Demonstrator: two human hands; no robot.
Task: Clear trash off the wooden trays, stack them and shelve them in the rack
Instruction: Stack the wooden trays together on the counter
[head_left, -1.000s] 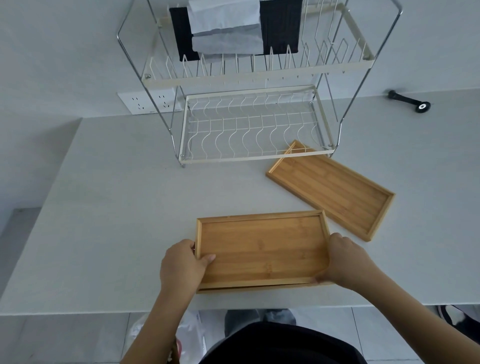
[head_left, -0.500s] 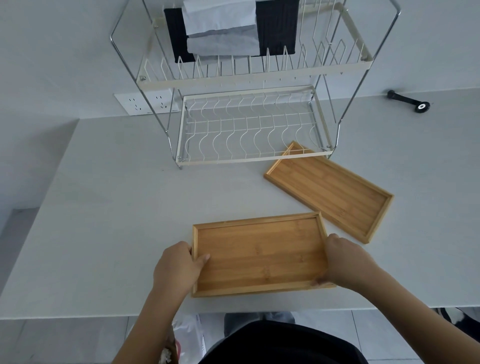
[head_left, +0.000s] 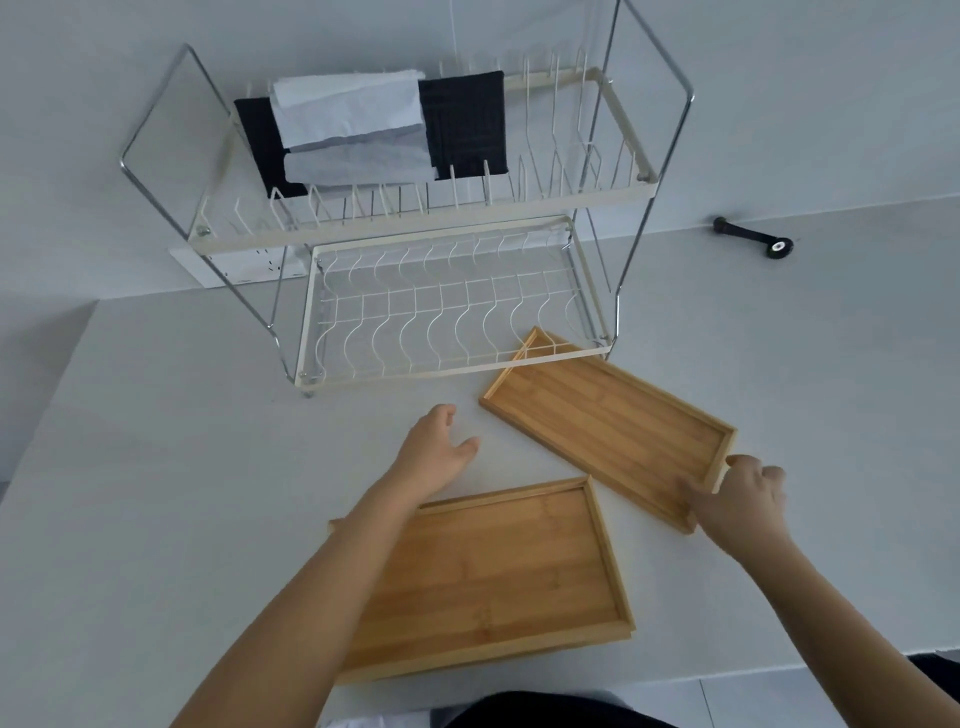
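Both wooden trays in view are lying bare, with no trash showing on them, so the clearing part looks done. The near stack (head_left: 498, 577) is sitting at the tabletop's front edge; a second rim showing under its front right corner suggests two trays already nested there. The far tray (head_left: 608, 423) is lying askew toward the back right, its far corner tucked just under the rack (head_left: 447, 312). The right hand (head_left: 737, 501) is closing on that tray's near right corner, fingers curled round the rim. The left hand (head_left: 436, 454) is reaching toward the tray's left end, fingers open and holding nothing, not yet touching it. Judging by this, stacking is partly done: the far tray is waiting to join the stack, and shelving is not yet begun, since the rack's lower shelf is holding nothing.
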